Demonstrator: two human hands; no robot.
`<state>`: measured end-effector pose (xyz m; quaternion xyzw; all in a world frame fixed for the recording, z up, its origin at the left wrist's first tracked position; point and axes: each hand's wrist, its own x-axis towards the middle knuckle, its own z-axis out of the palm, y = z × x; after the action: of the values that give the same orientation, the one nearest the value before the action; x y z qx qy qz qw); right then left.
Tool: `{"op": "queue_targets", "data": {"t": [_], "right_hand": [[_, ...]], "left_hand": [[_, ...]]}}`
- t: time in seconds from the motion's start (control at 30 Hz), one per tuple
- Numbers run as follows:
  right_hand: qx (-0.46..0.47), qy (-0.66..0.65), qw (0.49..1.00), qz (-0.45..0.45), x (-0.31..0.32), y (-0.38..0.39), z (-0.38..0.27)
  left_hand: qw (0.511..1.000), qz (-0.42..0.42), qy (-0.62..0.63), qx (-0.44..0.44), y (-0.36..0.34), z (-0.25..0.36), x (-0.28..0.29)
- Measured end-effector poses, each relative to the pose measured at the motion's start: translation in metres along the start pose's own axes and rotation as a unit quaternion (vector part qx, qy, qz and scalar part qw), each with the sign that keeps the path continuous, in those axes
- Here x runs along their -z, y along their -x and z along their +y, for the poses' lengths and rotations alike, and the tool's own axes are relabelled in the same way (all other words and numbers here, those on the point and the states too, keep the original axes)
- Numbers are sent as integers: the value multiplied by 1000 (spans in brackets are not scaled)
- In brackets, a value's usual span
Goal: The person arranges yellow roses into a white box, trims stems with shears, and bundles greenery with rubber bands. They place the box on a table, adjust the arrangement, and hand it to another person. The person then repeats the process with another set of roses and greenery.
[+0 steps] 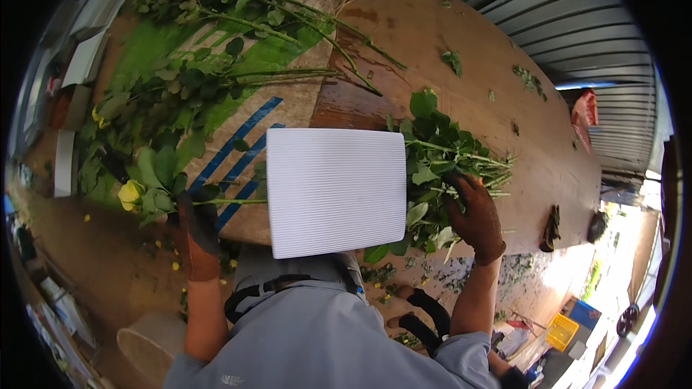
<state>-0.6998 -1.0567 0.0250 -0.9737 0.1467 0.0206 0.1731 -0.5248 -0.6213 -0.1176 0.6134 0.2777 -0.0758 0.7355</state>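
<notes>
My left hand (197, 239), in a brown and dark work glove, is at the table's near left edge, closed around the stem of a yellow rose (130, 195). The rose's bloom points left and its bare stem runs right to a white corrugated sheet (336, 193). That sheet hides the middle of the work area in front of me. On its right side my gloved right hand (475, 217) curls its fingers over a bundle of leafy rose stems (432, 155). The cut ends of this bundle point right. Its left part is hidden by the sheet.
More leafy roses (180, 86) lie on a green, brown and blue printed covering (249, 126) at left and far left. Loose leaves (452, 63) dot the brown table (432, 36). A dark object (551, 229) stands near the right edge. Yellow crate (561, 332) lower right.
</notes>
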Motion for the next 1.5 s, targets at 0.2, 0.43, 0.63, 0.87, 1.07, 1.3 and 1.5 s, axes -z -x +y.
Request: {"op": "queue_targets", "data": {"t": [0.2,0.43,0.63,0.87,1.07,1.3,1.5], "right_hand": [[118,60,988,-76,-21,-25,32],[104,76,985,-110,-4,-28,70],[14,122,988,-90,12,-1,98],[-39,155,986,-48,12,10,117],[-88,205,974,-24,10,11,130],[-49,149,966,-205,4,-11,117],[53,206,952,-219,11,-31,110]], "left_hand": [[982,-17,184,-47,13,14,-32],[971,-198,120,-51,31,-13,-39],[912,-375,169,16,23,-25,-26],[893,-444,-70,-19,3,-20,-21],[868,-490,79,27,-1,1,-26],[866,-495,69,-19,6,-15,-35],[859,-484,12,-168,1,-28,-44]]}}
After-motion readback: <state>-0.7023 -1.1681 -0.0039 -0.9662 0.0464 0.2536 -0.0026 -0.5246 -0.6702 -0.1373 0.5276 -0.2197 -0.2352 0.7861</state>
